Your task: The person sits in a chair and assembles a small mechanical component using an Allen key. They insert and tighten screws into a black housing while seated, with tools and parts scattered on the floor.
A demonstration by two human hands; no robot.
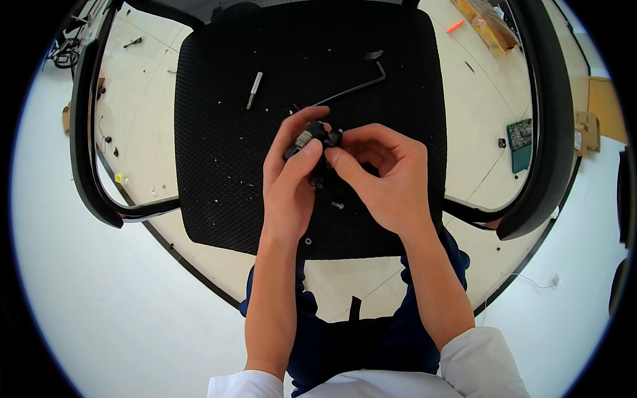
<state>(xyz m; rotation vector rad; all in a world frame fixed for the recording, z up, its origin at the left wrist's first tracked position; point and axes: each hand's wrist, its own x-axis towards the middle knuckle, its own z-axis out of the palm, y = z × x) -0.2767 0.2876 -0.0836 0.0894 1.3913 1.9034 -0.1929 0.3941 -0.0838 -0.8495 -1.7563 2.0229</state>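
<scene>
Above the black chair seat (pixel 219 142), my left hand (pixel 290 179) is closed around a small black mechanical part with a ribbed, light metal cylinder (pixel 304 139) on it. My right hand (pixel 391 176) pinches the right side of this same part between thumb and forefinger. Fingers cover much of it, so its exact kind cannot be made out. Beneath the hands a small screw (pixel 338 205) lies on the seat, with a nut (pixel 308 241) nearer the front edge. Beyond my fingers lies a long bent hex key (pixel 355 87), its near end close to the left fingertips.
A slim silver-and-grey bit (pixel 255 90) and a curved metal scrap (pixel 374 55) rest farther back among small crumbs. Chair armrests (pixel 93 126) rise on both sides. On the floor at right are a green case (pixel 521 146), cardboard (pixel 587 132) and an orange marker-like piece (pixel 455 26).
</scene>
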